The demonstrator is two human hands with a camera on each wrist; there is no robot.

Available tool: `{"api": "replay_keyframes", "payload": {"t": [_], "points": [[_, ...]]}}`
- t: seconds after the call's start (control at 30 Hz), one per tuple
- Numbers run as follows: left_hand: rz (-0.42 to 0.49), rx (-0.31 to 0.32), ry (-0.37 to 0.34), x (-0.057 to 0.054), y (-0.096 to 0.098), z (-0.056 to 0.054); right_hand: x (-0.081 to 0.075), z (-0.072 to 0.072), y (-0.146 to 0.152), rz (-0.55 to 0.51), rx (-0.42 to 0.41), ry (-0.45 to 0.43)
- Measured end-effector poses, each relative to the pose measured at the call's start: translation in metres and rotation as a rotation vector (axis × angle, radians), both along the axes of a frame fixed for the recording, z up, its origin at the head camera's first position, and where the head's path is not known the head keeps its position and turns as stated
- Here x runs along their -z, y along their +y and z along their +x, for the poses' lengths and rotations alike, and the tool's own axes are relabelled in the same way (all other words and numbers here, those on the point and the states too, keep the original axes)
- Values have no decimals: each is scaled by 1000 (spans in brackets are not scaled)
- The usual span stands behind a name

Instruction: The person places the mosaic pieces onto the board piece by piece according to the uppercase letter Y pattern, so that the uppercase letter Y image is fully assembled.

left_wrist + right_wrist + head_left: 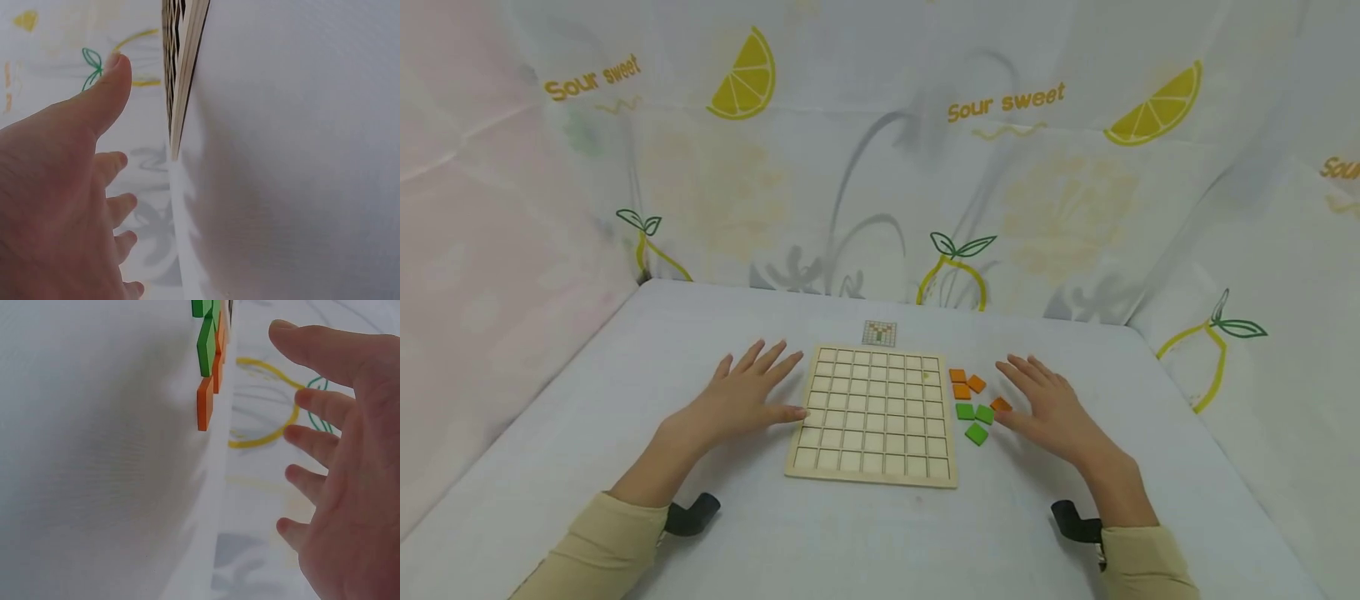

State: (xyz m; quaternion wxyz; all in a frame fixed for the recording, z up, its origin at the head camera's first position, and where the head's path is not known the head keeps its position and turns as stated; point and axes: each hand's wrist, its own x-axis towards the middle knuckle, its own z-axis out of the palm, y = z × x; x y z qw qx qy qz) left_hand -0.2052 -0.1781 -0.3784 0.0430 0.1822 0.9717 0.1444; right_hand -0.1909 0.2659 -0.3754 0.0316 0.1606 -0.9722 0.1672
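A pale wooden grid board [872, 481] lies flat on the white table between the two hands. The left hand [741, 397] is held over the table at the board's left side, fingers spread, its thumb overlapping the board's edge in the head view. Just right of the board lie several orange square tiles [962, 392] and several green square tiles [977, 434]. The right hand [1048, 408] hovers beside them with fingers extended and nothing held; its thumb overlaps an orange tile and a green tile in the head view. Both wrist views show empty palms above the tabletop.
A small printed pattern card [879, 333] lies behind the board. White cloth [865, 542] covers the table. A curtain [820, 167] with lemon prints hangs behind and along the sides. Black wrist mounts [692, 515] stick out inward from both sleeves.
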Motion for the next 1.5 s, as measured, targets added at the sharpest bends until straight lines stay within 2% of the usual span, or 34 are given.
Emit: {"api": "replay_keyframes", "payload": {"t": [0.43, 0.87, 1.07, 1.27, 1.5], "points": [[1, 48, -118, 7, 6, 0, 7, 0, -9, 5, -37, 2], [-8, 86, -153, 9, 10, 2, 11, 2, -16, -14, -83, -21], [-35, 118, -159, 7, 12, 5, 16, 0, -17, -16, -123, 5], [-13, 148, -189, 5, 12, 7, 16, -2, -20, -18, -164, 29], [-31, 151, -204, 6, 13, 6, 18, -4, -24, -12, -170, 43]]}}
